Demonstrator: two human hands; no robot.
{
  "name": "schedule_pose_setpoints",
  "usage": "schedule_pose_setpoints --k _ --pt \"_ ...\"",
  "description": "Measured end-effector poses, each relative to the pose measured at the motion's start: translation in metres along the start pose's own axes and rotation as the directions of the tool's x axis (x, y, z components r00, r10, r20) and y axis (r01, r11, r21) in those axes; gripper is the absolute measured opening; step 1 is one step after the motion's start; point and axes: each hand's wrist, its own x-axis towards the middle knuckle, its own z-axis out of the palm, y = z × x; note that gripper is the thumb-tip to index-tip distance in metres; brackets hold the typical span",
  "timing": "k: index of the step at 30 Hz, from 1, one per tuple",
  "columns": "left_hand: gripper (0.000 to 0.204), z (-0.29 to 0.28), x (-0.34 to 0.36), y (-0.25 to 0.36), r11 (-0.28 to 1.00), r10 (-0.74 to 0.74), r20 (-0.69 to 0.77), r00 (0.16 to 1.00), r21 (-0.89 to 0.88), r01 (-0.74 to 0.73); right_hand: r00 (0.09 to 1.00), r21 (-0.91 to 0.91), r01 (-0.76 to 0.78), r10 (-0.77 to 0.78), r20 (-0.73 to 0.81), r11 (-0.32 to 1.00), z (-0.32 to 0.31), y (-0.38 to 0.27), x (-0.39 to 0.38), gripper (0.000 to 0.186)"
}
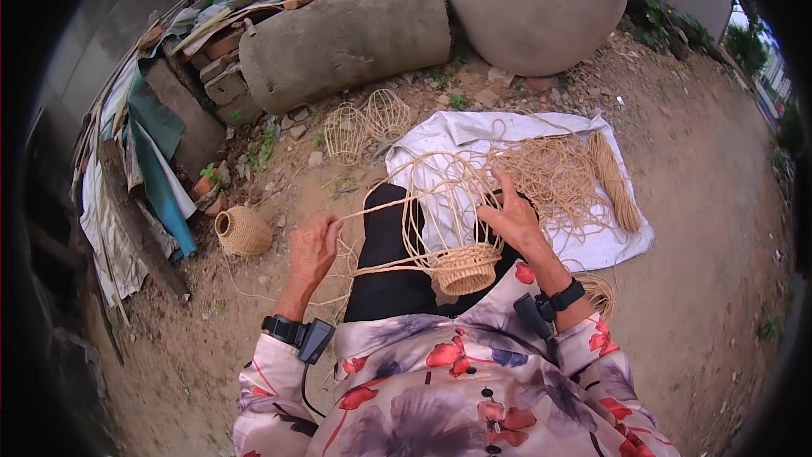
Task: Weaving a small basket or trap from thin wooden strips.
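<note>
An unfinished basket (463,268) lies tilted across my lap, its woven rope base toward me and its bare ribs fanning away. My left hand (314,243) is closed on a tan rope (372,210), which stretches taut to the ribs. A second strand runs from the base toward the left. At the basket's right side, my right hand (512,215) grips the ribs, thumb and index finger apart; its other fingers are partly hidden.
Loose rope (550,171) and a rope bundle (614,182) lie on a white sheet (630,241). Two bare basket frames (345,134) stand beyond my lap. A small woven basket (244,231) sits left. Behind are a concrete cylinder (351,41) and a big rounded vessel (534,13).
</note>
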Motion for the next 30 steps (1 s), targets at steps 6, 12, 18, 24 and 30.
schedule_pose_setpoints --k 6,12,18,24,30 --pt "0.019 -0.035 -0.056 -0.108 0.827 -0.452 0.126 0.883 0.429 0.362 0.997 -0.003 -0.016 0.017 0.080 1.000 -0.001 -0.019 -0.010 0.086" --pt "0.032 0.038 0.044 0.028 0.978 0.019 0.007 1.000 -0.206 -0.017 0.996 0.037 0.070 -0.068 -0.054 0.997 0.014 -0.002 -0.004 0.078" --pt "0.018 0.055 0.060 0.045 1.000 0.023 0.203 0.979 -0.016 -0.021 0.989 0.211 0.082 -0.053 -0.142 0.974 0.035 -0.004 0.004 0.065" --pt "0.022 -0.019 -0.026 -0.006 0.922 -0.203 0.309 0.929 -0.258 0.288 0.971 0.350 0.003 0.081 -0.225 0.937 0.033 0.007 0.020 0.062" --pt "0.040 -0.125 -0.197 -0.236 0.649 -0.135 0.053 0.989 0.759 0.048 0.989 0.242 0.049 -0.013 -0.148 0.969 0.030 -0.004 0.022 0.059"
